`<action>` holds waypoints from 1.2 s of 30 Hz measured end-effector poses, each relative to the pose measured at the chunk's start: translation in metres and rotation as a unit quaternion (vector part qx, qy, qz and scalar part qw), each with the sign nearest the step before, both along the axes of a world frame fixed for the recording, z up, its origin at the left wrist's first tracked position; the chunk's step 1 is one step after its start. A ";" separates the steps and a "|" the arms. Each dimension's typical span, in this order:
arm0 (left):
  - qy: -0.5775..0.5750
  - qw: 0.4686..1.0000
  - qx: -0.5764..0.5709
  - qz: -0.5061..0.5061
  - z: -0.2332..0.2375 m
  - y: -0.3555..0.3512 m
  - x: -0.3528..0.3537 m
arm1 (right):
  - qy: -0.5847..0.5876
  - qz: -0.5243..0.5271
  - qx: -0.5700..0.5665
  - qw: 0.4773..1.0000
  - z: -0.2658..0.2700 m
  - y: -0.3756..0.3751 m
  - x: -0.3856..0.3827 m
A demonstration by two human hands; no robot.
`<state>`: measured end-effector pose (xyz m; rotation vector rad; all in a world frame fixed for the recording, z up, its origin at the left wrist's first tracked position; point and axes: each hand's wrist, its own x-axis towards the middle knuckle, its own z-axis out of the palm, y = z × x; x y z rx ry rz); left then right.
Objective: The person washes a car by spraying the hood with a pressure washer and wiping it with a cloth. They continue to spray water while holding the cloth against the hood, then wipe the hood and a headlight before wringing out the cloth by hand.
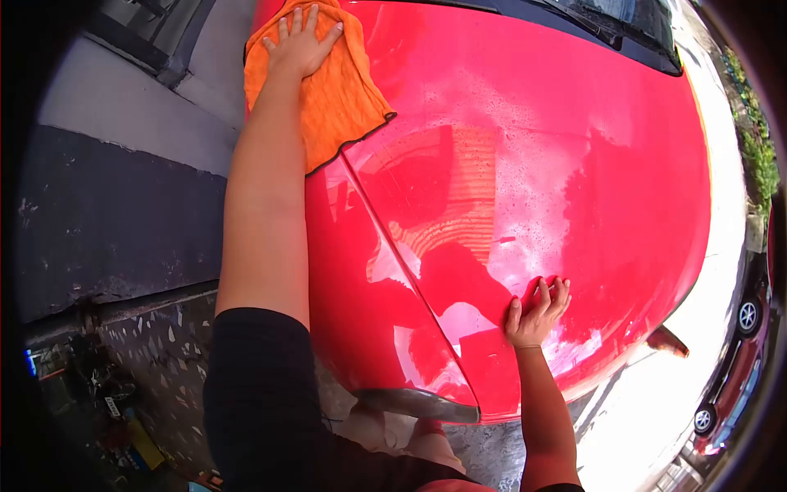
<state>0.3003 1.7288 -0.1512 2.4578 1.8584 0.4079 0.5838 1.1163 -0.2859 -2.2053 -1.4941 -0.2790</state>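
An orange cloth with a dark edge is spread over the red car's surface at the upper left. On top of it my left hand lies flat with its fingers apart, pressing the cloth down rather than gripping it. My right hand rests on the red hood near its front, fingers spread and bent, holding nothing. Small droplets and reflections show on the glossy hood between the two hands. A panel seam runs diagonally down to the dark headlight.
A grey wall stands close on the left. The windshield and wiper are at the top. Dark clutter lies at the lower left. Another red car and green plants are at the far right.
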 end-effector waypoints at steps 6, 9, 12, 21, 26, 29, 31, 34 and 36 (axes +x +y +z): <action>0.155 0.970 0.131 -0.135 -0.041 -0.044 0.021 | -0.003 0.001 0.014 1.000 0.001 0.001 0.000; 0.124 0.952 0.147 -0.237 -0.045 -0.150 0.052 | 0.002 -0.007 0.018 1.000 0.002 0.001 0.000; 0.112 0.944 0.102 -0.293 -0.041 -0.277 0.075 | 0.017 -0.016 0.024 0.999 0.004 0.002 -0.003; 0.022 0.937 -0.074 -0.340 -0.122 -0.616 0.073 | 0.093 -0.019 0.077 0.993 0.003 -0.005 0.002; -0.113 0.963 -0.053 -0.239 -0.099 -0.470 0.059 | 0.099 -0.017 0.072 0.992 0.004 -0.006 0.002; 0.038 0.992 0.007 -0.123 -0.043 -0.324 0.045 | 0.086 -0.025 0.064 0.994 0.008 -0.005 -0.002; 0.068 0.992 -0.011 -0.101 -0.032 -0.221 0.038 | 0.080 -0.036 0.048 0.995 0.009 -0.005 -0.003; 0.062 0.995 0.000 -0.079 -0.008 -0.105 0.042 | 0.071 -0.038 0.058 0.995 0.006 -0.004 -0.002; 0.051 0.995 0.029 -0.081 -0.011 -0.052 0.053 | 0.069 -0.046 0.059 0.995 0.006 -0.003 -0.004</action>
